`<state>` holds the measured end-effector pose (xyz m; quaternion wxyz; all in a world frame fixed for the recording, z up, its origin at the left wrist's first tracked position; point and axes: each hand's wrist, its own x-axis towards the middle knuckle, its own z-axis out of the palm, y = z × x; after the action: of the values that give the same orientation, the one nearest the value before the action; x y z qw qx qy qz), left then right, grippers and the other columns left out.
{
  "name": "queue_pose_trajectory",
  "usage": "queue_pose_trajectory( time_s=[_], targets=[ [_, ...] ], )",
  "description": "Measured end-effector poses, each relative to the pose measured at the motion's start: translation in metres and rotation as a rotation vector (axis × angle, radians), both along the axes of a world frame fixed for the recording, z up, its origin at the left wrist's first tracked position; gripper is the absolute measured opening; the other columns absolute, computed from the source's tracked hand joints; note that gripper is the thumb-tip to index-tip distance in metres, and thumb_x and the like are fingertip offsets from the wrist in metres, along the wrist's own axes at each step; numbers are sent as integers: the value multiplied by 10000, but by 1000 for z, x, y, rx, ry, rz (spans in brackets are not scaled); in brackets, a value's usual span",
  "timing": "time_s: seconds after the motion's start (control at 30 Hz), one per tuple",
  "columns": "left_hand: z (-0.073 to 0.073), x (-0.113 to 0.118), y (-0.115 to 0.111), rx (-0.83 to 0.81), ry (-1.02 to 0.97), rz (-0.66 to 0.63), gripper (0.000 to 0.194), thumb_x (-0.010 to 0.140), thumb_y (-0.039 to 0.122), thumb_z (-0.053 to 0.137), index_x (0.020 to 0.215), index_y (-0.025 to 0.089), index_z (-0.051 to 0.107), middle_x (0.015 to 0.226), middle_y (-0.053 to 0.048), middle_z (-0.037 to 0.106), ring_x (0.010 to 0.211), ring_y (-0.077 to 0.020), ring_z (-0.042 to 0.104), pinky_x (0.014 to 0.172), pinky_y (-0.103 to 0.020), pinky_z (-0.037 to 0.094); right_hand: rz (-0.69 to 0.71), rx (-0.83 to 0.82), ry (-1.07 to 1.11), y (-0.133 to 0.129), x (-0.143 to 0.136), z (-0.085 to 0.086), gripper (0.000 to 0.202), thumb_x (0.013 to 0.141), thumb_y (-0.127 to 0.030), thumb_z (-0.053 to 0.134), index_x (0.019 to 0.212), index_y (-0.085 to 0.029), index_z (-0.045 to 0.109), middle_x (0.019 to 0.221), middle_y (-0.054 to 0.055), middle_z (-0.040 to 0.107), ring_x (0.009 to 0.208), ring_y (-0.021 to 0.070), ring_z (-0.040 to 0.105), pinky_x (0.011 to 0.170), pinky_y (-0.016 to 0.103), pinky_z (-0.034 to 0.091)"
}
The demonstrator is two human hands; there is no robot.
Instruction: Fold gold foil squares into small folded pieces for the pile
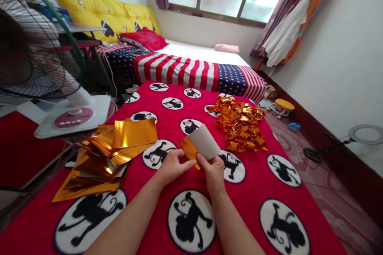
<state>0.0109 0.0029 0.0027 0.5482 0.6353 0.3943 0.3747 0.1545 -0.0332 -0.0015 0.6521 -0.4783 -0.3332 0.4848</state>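
Cloth (pixel 249 195), red and plush-looking, carries slick, flat gold sheets (pixel 103 143) at nine o'clock and crinkled, shiny folded pieces (pixel 241 123) at two. Centrally, the left hand (pixel 173 167) and right hand (pixel 216 171) pinch a paper (pixel 205 141), gold-faced with a matte pale back; folding seems underway, the next crease calling for firm thumb pressure.

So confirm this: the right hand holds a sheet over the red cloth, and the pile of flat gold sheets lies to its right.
Wrong side: the head view shows the pile of flat gold sheets left of the left hand. The right hand does hold a sheet over the red cloth.
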Motion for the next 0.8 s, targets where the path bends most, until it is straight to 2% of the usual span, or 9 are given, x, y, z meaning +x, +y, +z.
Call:
queue_pose_trajectory(
  time_s=[0.07,0.17,0.3,0.4,0.5,0.7,0.8],
  targets=[
    [1,0,0,30,59,-19,220,749,332,683,824,129,723,791,-59,729,711,-188,641,656,-251,470,5,1,-5,0,0,0,318,680,-318,790,920,-129,705,901,77,749,790,204,685,732,301,551],
    [0,-2,2,8,76,-18,217,733,341,691,741,124,711,706,-40,703,626,-162,606,575,-228,427,8,-30,-55,0,0,1,315,656,-331,800,871,-121,707,790,62,739,650,173,651,579,260,530],
    [2,-7,5,-56,44,46,274,685,359,723,579,122,636,514,5,572,472,-96,461,458,-202,307,-9,-64,-137,-1,3,3,270,642,-341,801,729,-114,683,561,5,644,429,87,476,392,200,377],
    [7,-12,7,-126,-13,152,291,646,354,745,540,131,592,449,39,481,422,-60,360,421,-191,224,-27,-76,-135,-1,5,4,271,633,-341,803,683,-117,659,522,-12,605,403,68,423,373,194,339],
    [9,-15,9,-199,-89,193,285,647,351,737,545,132,585,431,45,455,406,-50,338,413,-185,206,-17,-81,-118,-1,6,5,276,621,-338,809,699,-120,659,551,-7,620,410,68,427,372,193,336],
    [1,-18,17,-278,-356,362,193,613,274,715,586,134,585,478,34,508,406,-43,351,404,-166,226,8,-82,-94,-3,6,8,287,609,-336,812,720,-120,660,557,-5,618,426,70,439,382,192,334],
    [2,-21,19,-291,-497,462,168,619,249,691,608,148,557,510,45,504,428,-44,376,406,-150,231,8,-76,-82,-3,7,8,279,610,-324,811,719,-123,651,529,-18,592,426,70,434,389,192,327]
  ],
)
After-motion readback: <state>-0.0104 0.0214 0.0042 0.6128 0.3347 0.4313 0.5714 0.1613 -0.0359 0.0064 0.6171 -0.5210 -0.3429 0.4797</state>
